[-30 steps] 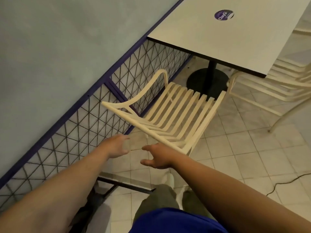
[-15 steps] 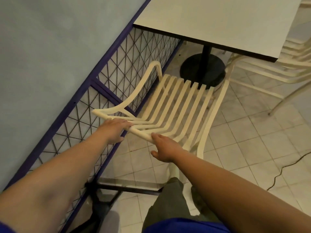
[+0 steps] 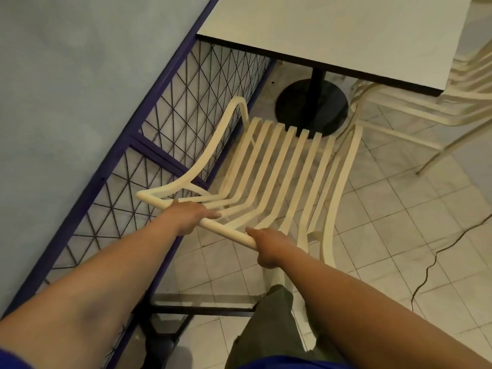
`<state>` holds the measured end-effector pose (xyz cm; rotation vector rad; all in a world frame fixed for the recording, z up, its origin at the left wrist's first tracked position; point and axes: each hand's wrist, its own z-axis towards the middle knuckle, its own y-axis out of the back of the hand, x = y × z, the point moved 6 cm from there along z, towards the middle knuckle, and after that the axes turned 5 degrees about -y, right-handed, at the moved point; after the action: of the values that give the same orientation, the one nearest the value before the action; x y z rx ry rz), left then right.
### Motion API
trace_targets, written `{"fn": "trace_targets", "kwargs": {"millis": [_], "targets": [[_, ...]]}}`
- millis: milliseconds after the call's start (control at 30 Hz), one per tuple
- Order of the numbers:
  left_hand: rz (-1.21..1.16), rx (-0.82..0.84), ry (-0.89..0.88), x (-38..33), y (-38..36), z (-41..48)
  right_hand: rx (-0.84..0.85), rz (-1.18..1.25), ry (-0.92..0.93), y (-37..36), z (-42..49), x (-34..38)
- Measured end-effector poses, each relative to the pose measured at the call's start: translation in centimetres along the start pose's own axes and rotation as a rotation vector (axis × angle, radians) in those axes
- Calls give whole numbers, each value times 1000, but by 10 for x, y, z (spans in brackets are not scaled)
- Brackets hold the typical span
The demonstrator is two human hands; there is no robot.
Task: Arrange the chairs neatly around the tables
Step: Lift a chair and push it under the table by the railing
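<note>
Left hand: left hand [image 3: 190, 215] lies palm-down over the top rail of the chair [image 3: 279, 166], fingers extended along the bar towards the slats; how far the thumb wraps underneath cannot be told.
Right hand: right hand [image 3: 267, 245] is closed around the same rail, further to the right, thumb on top.
Chair position: on the tiled floor [image 3: 386, 222] facing the table [image 3: 332, 30]; the seat front is near the black pedestal base [image 3: 311, 106] and not yet under the tabletop. The left armrest runs just beside the mesh fence [image 3: 170, 123]; contact cannot be told.
Risk 1: a straight push may drive the seat front or front legs into the pedestal base, because the base sits directly ahead of the seat.
Risk 2: the left armrest or leg may snag in the fence mesh if the chair drifts left.
Risk 3: the right side may knock the stacked chairs [image 3: 426, 102], which stand close to the right front corner.
Risk 4: the flat left hand may slip off the rail under load, twisting the chair.
Risk 5: the cable [image 3: 436, 262] on the floor lies to the right; a step back that way could catch it.
Chair appearance: cream, long parallel slats curving from back into seat, looped armrests; looks like light moulded plastic, probably easy to slide.
</note>
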<state>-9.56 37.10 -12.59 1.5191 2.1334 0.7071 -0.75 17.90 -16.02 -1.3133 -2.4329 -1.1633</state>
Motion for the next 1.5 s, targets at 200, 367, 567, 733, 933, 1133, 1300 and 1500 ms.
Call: {"fn": "trace_targets", "kwargs": {"millis": [200, 367, 567, 733, 933, 1133, 1300, 1500], "targets": [[42, 42, -39, 5, 3, 10, -10, -8, 29, 2, 5, -1], [61, 17, -39, 16, 18, 20, -9, -17, 63, 21, 17, 2], [58, -43, -26, 34, 46, 38, -38, -52, 42, 56, 42, 7], [66, -79, -13, 50, 66, 50, -65, -55, 52, 82, 56, 12], [73, -104, -15, 58, 72, 55, -57, -64, 59, 92, 62, 15], [59, -169, 41, 54, 69, 47, -65, -40, 63, 89, 45, -11], [-23, -155, 74, 50, 68, 33, -42, 43, 80, 83, 31, -25], [-56, -132, 71, 60, 73, 31, -64, 57, 50, 77, 35, -30]]}}
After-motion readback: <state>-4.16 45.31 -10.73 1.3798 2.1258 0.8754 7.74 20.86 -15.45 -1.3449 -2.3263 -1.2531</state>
